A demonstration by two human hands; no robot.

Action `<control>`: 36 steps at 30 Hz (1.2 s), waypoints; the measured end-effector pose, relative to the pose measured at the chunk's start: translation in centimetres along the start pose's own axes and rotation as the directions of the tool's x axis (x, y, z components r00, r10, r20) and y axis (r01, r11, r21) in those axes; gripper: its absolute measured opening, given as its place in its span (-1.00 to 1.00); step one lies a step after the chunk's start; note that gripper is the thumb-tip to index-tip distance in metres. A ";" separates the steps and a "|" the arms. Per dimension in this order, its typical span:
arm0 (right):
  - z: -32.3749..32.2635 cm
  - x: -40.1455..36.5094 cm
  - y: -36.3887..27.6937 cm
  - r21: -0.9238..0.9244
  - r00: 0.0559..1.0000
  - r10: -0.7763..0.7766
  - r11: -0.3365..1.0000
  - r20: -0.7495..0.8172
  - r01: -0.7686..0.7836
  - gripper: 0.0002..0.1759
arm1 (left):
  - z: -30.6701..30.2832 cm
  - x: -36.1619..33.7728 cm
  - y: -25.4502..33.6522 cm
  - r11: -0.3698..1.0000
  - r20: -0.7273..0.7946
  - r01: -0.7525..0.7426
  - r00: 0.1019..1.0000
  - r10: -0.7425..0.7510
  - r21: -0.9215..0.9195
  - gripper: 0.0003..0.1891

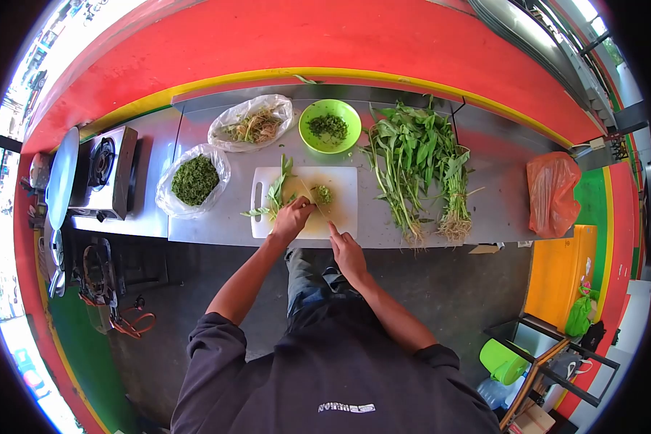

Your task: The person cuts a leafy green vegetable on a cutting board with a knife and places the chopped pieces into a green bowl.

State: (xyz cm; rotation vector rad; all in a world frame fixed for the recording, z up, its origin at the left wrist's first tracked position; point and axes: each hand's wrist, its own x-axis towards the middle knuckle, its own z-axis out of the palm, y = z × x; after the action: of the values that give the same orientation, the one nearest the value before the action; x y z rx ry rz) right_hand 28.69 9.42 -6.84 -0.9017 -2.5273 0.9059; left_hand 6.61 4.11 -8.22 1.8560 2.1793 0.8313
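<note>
On the white cutting board my left hand is closed over leafy green stems, whose leaves spread out to its left. The fingers hide the part they grip. My right hand grips a knife by its handle, the thin blade slanting across the board just right of my left fingers. Beyond the blade lies a small heap of chopped greens. Behind the board stands a lime-green bowl with cut greens inside. Large leafy bunches, roots towards me, lie to the right.
Left of the board is a clear bag of finely cut greens; behind it, another clear bag holds rooty trimmings. A gas stove stands at the far left. An orange plastic bag sits at the counter's right end. A red wall rises behind.
</note>
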 end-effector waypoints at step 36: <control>-0.2 -0.1 0.1 0.039 1.000 0.018 0.999 -0.016 -0.018 -0.42 | 0.8 0.4 0.6 0.995 -0.083 0.071 0.994 -0.076 -0.068 -0.84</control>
State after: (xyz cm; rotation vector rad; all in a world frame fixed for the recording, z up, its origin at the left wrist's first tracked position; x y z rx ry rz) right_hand 28.90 9.53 -6.77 -0.9177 -2.4831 0.9461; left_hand 7.38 4.74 -8.49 1.7290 2.2271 0.9718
